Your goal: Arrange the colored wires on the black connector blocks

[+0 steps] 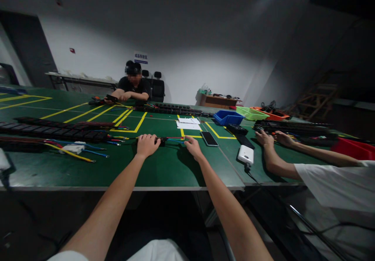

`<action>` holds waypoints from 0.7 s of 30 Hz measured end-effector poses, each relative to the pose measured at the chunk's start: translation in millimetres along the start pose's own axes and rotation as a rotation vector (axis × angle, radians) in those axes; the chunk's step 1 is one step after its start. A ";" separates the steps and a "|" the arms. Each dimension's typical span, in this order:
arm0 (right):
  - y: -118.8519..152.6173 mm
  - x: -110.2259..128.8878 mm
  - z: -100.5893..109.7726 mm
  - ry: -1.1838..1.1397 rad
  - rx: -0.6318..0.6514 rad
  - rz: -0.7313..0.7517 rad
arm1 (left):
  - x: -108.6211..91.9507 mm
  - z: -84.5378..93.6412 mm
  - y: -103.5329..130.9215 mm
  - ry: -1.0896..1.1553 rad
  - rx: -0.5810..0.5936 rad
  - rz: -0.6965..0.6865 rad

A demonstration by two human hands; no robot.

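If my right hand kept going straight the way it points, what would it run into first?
Your right hand would most likely meet the coloured wires first; they lie right in front of it, though whether it touches them is too small to tell.

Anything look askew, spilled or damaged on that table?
No spill or damage stands out. The phone lies slanted near the right hand, and a black cable runs from the white device over the edge of the green tabletop, where it might snag.
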State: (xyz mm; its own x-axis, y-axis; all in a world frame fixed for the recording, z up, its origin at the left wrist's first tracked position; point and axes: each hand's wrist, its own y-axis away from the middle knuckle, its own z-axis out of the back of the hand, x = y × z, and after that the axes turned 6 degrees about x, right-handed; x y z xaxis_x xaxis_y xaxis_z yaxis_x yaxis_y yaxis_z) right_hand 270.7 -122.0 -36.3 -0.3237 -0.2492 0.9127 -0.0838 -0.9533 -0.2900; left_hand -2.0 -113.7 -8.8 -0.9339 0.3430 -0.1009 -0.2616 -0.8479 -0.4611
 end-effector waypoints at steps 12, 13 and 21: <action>-2.7 -8.6 -1.2 0.027 -0.019 -0.062 | 0.3 1.9 -0.4 0.002 0.003 -0.024; -2.7 -9.0 -1.3 0.025 -0.023 -0.063 | 0.2 2.2 -0.3 0.003 0.004 -0.024; -1.0 -11.2 -1.6 0.023 -0.042 -0.070 | 0.1 3.8 -0.1 0.007 0.009 -0.030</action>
State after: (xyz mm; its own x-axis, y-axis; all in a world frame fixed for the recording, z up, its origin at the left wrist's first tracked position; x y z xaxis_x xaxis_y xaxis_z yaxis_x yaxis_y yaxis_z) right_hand 272.9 -118.0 -46.7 -0.3372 -0.1779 0.9245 -0.1464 -0.9601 -0.2382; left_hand -3.0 -115.1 -5.5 -0.9239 0.3710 -0.0940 -0.2913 -0.8409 -0.4561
